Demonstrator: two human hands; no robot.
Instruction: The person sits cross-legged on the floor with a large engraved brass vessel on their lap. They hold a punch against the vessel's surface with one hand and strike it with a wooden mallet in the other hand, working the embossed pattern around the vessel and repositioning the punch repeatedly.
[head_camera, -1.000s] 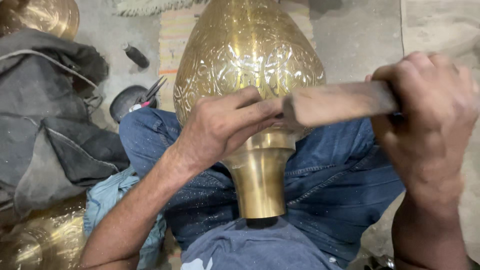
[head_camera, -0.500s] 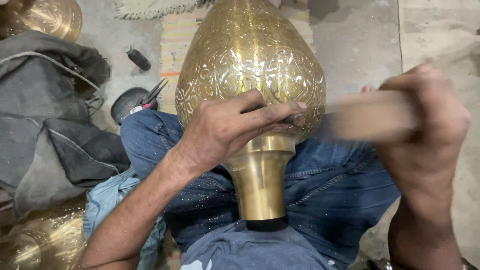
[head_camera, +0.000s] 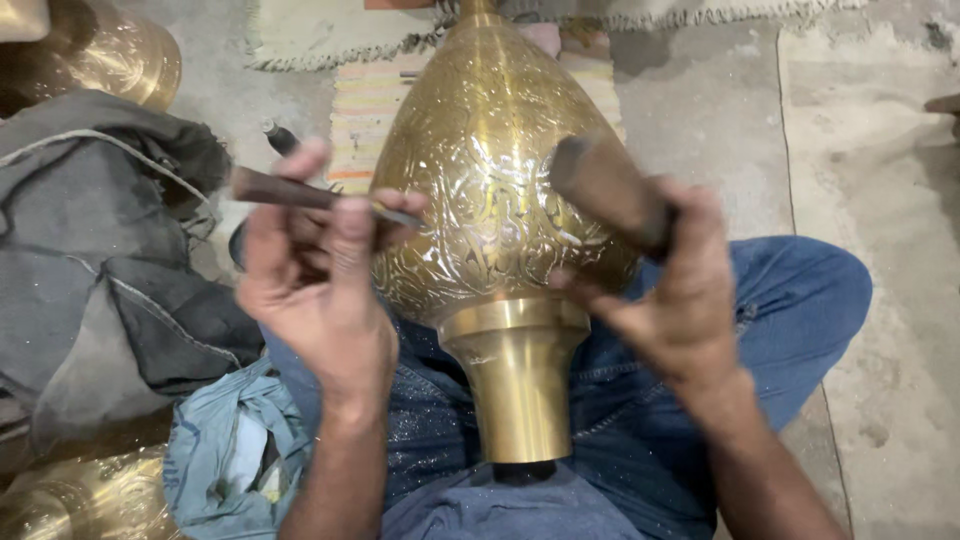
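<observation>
A large engraved brass vessel (head_camera: 500, 190) lies across my lap, its plain neck (head_camera: 518, 385) pointing toward me. My left hand (head_camera: 315, 285) is lifted beside the vessel's left flank, fingers closed on a thin chisel with a dark wooden handle (head_camera: 285, 190); its metal tip reaches toward the engraved surface. My right hand (head_camera: 670, 290) grips a thick wooden mallet handle (head_camera: 605, 190), held up against the vessel's right side. My legs in blue jeans (head_camera: 800, 310) support the vessel.
Grey cloth (head_camera: 95, 260) is piled at the left, with a blue rag (head_camera: 230, 450) below it. Other brass pieces sit at top left (head_camera: 110, 55) and bottom left (head_camera: 85, 500). A striped mat (head_camera: 365, 105) lies beyond the vessel on the concrete floor.
My left hand has lifted off the vessel and turned the chisel sideways. My right hand has swung the mallet back from the chisel and raised it over the vessel's right side.
</observation>
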